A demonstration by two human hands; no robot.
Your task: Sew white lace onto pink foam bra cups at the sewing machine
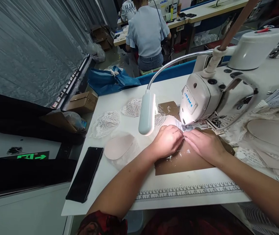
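Both hands work at the needle area of a white sewing machine (198,94). My left hand (170,139) is closed on the near edge of a pale lace piece (168,120), its fingertips pinched together. Close against it, my right hand (203,145) pinches the same edge just in front of the presser foot, and its fingertips partly hide the fabric. Beneath the hands lies a brown sheet (178,164) with small white scraps on it. A small lamp (147,112) on a bendy metal neck lights the spot from the left.
Lace pieces (106,124) and a beige oval pad (119,147) lie on the left of the white table (110,192), near a black phone (85,174). More lace and beige pads (271,133) are heaped at right. A ruler strip (188,192) runs along the front. Beyond, a person (145,36) sits with their back turned.
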